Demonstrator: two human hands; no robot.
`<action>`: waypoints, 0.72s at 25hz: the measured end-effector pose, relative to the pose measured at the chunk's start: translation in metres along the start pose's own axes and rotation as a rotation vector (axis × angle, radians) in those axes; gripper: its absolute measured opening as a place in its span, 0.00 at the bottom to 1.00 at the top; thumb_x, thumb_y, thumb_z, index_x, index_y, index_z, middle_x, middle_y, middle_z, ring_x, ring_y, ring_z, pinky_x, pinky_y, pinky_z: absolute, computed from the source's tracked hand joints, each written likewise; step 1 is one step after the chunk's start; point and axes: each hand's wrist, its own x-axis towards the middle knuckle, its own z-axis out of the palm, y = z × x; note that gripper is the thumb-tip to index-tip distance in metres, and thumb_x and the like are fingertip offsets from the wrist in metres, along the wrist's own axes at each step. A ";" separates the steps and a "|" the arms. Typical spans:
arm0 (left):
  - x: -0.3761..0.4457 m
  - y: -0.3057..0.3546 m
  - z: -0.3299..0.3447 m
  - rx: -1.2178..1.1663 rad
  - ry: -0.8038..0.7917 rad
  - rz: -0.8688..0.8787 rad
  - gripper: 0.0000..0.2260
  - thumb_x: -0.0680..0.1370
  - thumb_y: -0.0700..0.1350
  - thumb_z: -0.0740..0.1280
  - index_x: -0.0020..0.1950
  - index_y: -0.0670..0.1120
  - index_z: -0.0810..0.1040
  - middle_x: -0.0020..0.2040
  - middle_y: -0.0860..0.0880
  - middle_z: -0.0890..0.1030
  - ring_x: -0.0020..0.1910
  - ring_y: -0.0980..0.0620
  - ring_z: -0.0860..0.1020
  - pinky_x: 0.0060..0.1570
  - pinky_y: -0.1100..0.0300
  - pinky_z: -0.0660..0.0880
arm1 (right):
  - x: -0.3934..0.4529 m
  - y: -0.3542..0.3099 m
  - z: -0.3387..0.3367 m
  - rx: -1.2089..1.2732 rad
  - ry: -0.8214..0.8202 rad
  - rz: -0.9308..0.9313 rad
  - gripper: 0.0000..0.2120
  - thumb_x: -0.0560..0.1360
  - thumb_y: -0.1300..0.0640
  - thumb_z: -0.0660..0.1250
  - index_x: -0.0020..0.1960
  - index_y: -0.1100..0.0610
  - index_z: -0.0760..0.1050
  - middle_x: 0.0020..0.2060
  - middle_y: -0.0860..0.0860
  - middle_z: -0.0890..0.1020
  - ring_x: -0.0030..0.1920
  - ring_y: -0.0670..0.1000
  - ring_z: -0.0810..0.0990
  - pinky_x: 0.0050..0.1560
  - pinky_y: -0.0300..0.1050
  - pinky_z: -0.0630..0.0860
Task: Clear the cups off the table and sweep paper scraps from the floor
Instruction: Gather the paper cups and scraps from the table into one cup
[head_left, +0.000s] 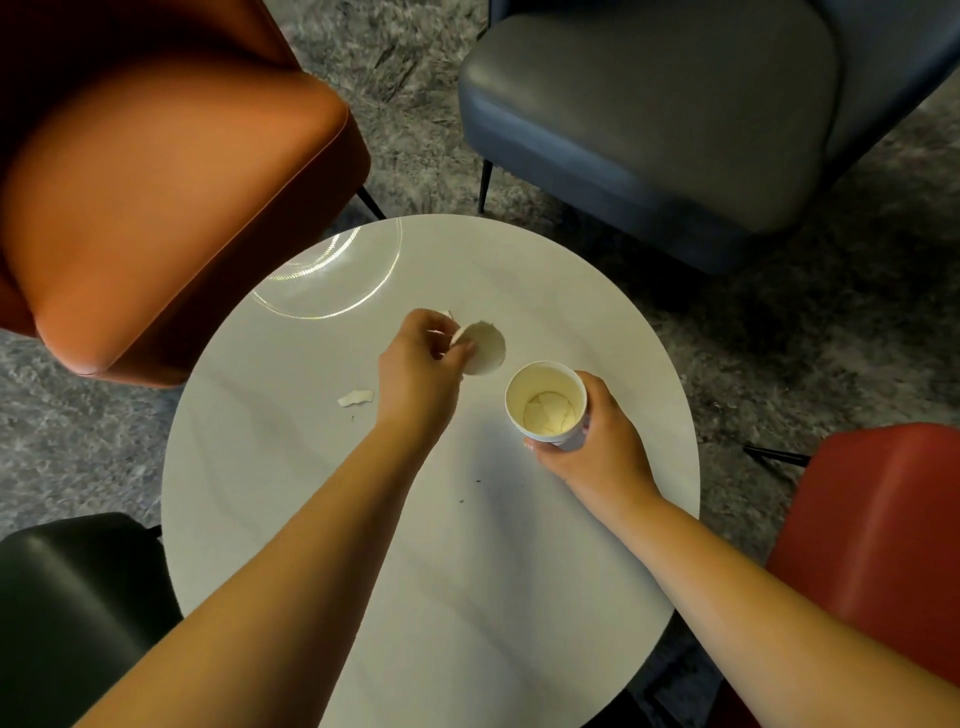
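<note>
- The right hand (592, 441) wraps round a paper cup (546, 402) and holds it upright, its fingers curled about the cup's side.
- The cup looks empty, with only a pale stain at the bottom.
- The left hand (421, 364) pinches a second, torn cup (483, 347) that lies tipped on its side, thumb and fingers closed on its edge.
- I think the step now is picking up the cups, and the best way may be to drop the torn cup into the whole one.
- To do that well, the right hand should keep the whole cup steady and level, mouth up.
- The left hand should lift the torn cup gently, because thin paper bends and rips easily.
- A small paper scrap (356, 398) lies on the round white table (311, 493), just left of the left hand.
- That scrap could go into the cup too, so it does not fall to the floor.
- The whole cup is right of the torn cup, and the two sit near each other, not touching.
- Both cups are over the middle of the table, a bit to the far side.
- Tiny dark crumbs (477, 481) dot the table nearer to the person.
- An orange chair (171, 171) stands far left, and a grey chair (649, 114) far right.
- A red chair (878, 545) is near right, and a black chair (67, 597) near left.
- I cannot see any paper scraps on the grey carpet (415, 104) from here.
</note>
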 end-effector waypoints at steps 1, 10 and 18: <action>-0.009 0.010 -0.006 -0.149 0.021 0.019 0.07 0.75 0.42 0.72 0.45 0.50 0.74 0.36 0.51 0.80 0.30 0.54 0.77 0.28 0.67 0.70 | 0.002 -0.002 0.002 -0.004 -0.001 0.003 0.33 0.62 0.50 0.80 0.63 0.49 0.68 0.57 0.45 0.77 0.55 0.48 0.77 0.51 0.45 0.79; -0.005 -0.033 -0.047 0.045 0.194 -0.089 0.05 0.76 0.46 0.69 0.51 0.55 0.78 0.53 0.53 0.79 0.41 0.56 0.78 0.42 0.62 0.71 | 0.012 -0.016 0.016 -0.015 -0.010 -0.004 0.33 0.62 0.50 0.80 0.62 0.47 0.69 0.56 0.43 0.76 0.51 0.45 0.75 0.47 0.38 0.73; 0.027 -0.099 -0.067 0.507 0.025 -0.094 0.07 0.75 0.47 0.72 0.47 0.45 0.78 0.50 0.47 0.73 0.44 0.46 0.74 0.43 0.57 0.68 | 0.004 -0.012 0.022 0.002 -0.043 -0.012 0.33 0.63 0.52 0.80 0.63 0.48 0.69 0.54 0.40 0.74 0.53 0.45 0.75 0.51 0.41 0.76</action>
